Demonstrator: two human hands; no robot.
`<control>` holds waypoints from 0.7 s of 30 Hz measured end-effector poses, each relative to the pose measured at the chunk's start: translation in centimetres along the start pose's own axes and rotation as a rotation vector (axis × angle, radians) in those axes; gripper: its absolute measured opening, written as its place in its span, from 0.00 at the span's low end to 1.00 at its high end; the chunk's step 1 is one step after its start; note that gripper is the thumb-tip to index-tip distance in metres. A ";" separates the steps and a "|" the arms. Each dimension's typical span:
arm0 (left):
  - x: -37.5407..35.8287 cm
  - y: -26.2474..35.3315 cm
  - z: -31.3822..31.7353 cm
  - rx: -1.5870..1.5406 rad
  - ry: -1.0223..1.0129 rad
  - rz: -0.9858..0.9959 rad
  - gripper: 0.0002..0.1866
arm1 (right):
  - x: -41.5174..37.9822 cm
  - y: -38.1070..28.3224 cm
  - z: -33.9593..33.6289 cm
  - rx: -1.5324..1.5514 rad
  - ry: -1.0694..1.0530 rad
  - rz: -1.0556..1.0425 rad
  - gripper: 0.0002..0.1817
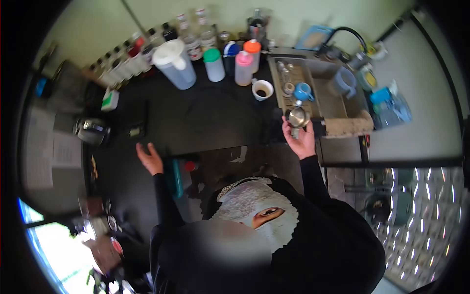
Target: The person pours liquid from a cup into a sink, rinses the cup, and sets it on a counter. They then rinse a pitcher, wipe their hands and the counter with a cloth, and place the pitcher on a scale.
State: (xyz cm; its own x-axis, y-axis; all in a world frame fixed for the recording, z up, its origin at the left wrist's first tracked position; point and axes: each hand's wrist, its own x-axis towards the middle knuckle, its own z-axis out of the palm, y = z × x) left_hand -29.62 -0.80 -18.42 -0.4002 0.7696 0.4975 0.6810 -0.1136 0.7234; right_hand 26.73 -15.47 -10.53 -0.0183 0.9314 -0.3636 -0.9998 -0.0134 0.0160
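My right hand (302, 143) is wrapped around a small steel pitcher (297, 117) at the front edge of the sink unit. The palm faces up beneath the pitcher; its contents cannot be made out. On the left, my left hand (149, 159) hovers by the counter's front edge, fingers apart and holding nothing. Beyond its fingertips lies a dark flat object (136, 128) on the black counter. Nearest to the pitcher, a blue cup (303, 91) stands on the drainboard with several clear glasses (288, 88). A white cup (262, 90) with dark liquid stands left of the sink.
A lidded jug (175, 63), squeeze bottles with green (214, 64) and pink (243, 68) tops, and several syrup bottles (117, 64) line the back. A translucent pitcher (342, 82) is in the sink basin (324, 93), below a black faucet (350, 30). A kettle (92, 131) stands left.
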 end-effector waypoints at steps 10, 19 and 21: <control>13.5 -5.5 0.3 0.781 -0.358 -0.300 0.70 | -0.6 -0.7 -4.1 -0.633 0.589 -0.218 0.28; 18.4 -7.1 -0.1 0.747 -0.605 -0.327 0.77 | 0.6 -0.1 -3.8 -1.151 0.763 -0.414 0.29; 18.1 -6.7 -0.4 0.686 -0.634 -0.287 0.77 | -0.7 0.5 -3.4 -1.041 0.724 -0.446 0.38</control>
State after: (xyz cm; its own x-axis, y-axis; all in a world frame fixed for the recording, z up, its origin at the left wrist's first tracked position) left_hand -41.64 13.62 -14.10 -0.3388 0.9290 -0.1491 0.8985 0.3665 0.2415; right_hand 26.22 -17.35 -13.42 0.6308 0.5323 -0.5645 -0.4586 -0.3311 -0.8247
